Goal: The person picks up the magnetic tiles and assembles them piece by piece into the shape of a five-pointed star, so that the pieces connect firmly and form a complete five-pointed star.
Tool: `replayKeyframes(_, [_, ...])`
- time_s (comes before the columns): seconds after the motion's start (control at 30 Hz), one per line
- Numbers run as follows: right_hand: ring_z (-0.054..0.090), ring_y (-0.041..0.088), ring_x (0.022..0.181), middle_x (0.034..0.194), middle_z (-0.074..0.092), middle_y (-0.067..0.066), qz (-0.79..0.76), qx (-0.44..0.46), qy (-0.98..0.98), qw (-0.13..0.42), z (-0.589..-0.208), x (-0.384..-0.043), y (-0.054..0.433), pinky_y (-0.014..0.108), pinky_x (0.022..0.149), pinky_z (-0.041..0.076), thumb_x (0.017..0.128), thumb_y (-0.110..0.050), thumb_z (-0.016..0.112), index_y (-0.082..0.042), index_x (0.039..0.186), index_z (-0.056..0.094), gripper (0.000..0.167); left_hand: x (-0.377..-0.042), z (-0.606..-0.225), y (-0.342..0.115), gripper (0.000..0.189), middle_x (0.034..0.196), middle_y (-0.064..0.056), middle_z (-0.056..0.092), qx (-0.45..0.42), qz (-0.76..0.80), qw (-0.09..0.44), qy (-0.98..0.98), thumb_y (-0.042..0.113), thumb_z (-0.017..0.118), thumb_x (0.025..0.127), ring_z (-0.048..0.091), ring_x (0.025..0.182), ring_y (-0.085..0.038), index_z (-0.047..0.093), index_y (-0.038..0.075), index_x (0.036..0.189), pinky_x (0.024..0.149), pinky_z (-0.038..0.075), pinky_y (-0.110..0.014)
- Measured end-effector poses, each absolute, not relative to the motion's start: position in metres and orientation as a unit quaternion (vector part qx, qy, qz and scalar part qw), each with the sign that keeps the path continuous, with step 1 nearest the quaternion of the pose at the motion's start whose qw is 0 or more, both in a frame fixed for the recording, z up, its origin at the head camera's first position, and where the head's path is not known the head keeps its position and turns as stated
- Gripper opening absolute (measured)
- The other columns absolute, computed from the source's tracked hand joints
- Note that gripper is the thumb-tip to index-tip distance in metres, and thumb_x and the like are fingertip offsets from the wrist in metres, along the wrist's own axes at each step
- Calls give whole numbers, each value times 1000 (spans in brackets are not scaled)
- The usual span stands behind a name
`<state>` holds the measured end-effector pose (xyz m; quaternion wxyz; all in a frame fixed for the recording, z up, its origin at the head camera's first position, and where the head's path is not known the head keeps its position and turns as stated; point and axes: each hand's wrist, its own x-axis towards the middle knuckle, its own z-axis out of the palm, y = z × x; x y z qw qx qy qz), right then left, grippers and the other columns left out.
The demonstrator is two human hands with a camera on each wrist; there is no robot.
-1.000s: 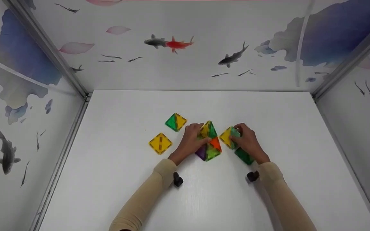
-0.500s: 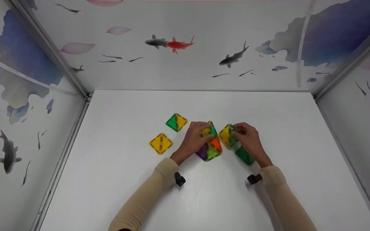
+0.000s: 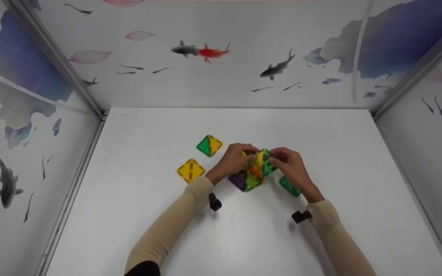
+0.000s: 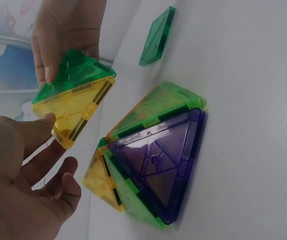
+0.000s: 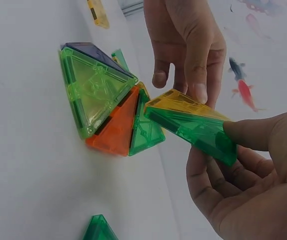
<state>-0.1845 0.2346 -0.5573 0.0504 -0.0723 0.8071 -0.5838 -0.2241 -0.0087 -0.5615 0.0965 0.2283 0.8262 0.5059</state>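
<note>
Both hands pinch a peaked pair of triangular magnetic tiles (image 4: 66, 117), one yellow and one green, raised over the table. The left hand (image 3: 234, 159) has its thumb and finger on the yellow side. From the right, the right hand (image 3: 294, 168) grips the green side between thumb and fingers. Just below and beside the pair stands a built cluster of triangular tiles. Its purple tile (image 4: 156, 160) and lime tile (image 5: 96, 87) face the person. An orange tile (image 5: 114, 127) and a green tile (image 5: 146, 132) show at its right in the right wrist view. In the head view, the hands partly hide the cluster.
Left of the cluster lie a yellow piece (image 3: 190, 170) and a green-and-yellow piece (image 3: 209, 145). A green tile (image 3: 289, 186) lies near the right forearm. The white table (image 3: 144, 153) is bounded by printed walls at the back and sides.
The right hand has moved left with the yellow-and-green tile pair, which now overlaps the cluster in the head view. The left hand has come off the cluster onto the pair's yellow side.
</note>
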Motion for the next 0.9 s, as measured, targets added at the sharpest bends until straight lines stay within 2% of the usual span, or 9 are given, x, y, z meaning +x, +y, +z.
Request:
replayKeyframes(0.13, [71,32,109,124,74,19,-583,-80,806,67,-559,-184,232,26,90,61,108,-10,71,2,129,71,24,-227,-562,-14,22,121,-1,80,231,523,113,812,16,70,110,69,107,-14,83,10,127,97,58,-30])
replayKeyframes(0.27, [74,33,110,125,72,19,-569,-95,813,73,-559,-184,234,27,88,62,108,-13,72,1,127,72,23,-227,-564,-14,21,119,-1,80,228,529,119,808,15,71,109,69,107,-14,84,9,124,96,59,-30])
replayKeyframes(0.53, [78,33,102,128,75,14,-529,-157,832,58,-553,-185,237,32,78,65,106,-15,76,-7,140,71,35,-224,-563,-11,20,118,0,79,225,533,131,805,14,70,110,69,108,-14,85,11,123,98,58,-33])
replayKeyframes(0.7, [78,32,96,126,76,12,-540,-178,822,36,-553,-185,239,32,75,66,106,-8,74,-7,136,75,30,-217,-565,-9,25,121,1,78,226,551,116,795,18,70,110,68,109,-15,80,13,132,98,58,-31])
replayKeyframes(0.9, [78,34,102,128,76,15,-576,-158,802,2,-555,-183,242,32,76,66,107,-7,72,-6,134,77,27,-206,-572,-11,43,125,0,73,222,567,83,789,23,73,109,67,111,-15,68,14,150,99,58,-29])
